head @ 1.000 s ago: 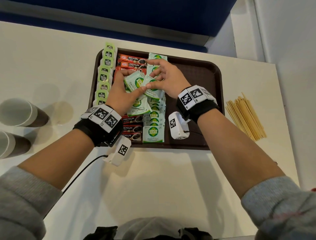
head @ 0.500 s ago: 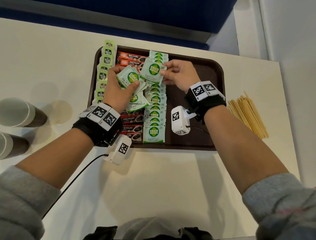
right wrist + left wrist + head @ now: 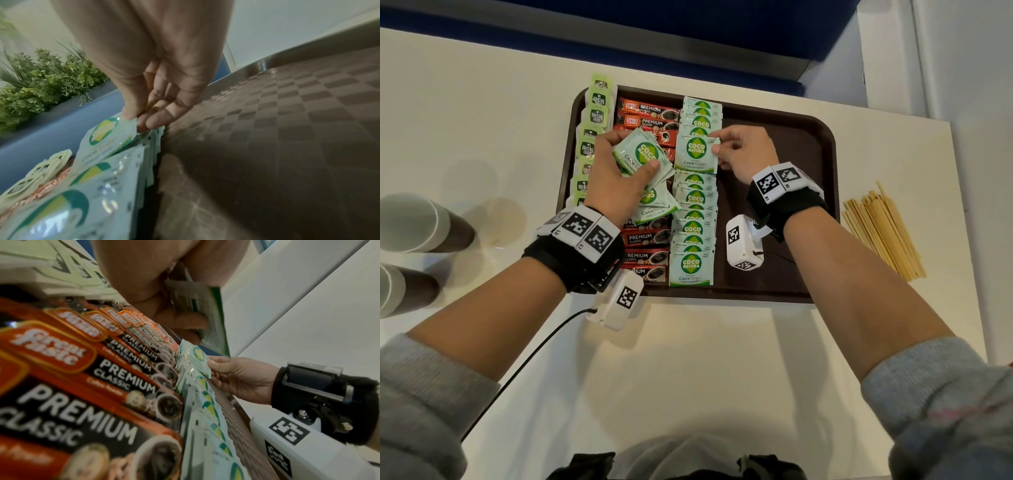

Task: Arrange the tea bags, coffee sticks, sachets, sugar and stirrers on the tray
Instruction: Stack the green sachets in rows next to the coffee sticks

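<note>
White table (image 3: 688,359); brown tray (image 3: 822,178) holds tea bags (image 3: 592,137), coffee sticks (image 3: 643,240), sugar sachets (image 3: 693,222).

two paper cups, brown outside and white inside, lie at the left edge of the white table (image 3: 688,359): the upper cup (image 3: 421,222) and the lower cup (image 3: 404,287), just apart. a blue wall (image 3: 688,31) runs behind the table. a leafy green plant (image 3: 47,76), perhaps artificial, shows blurred in the right wrist view.
</note>
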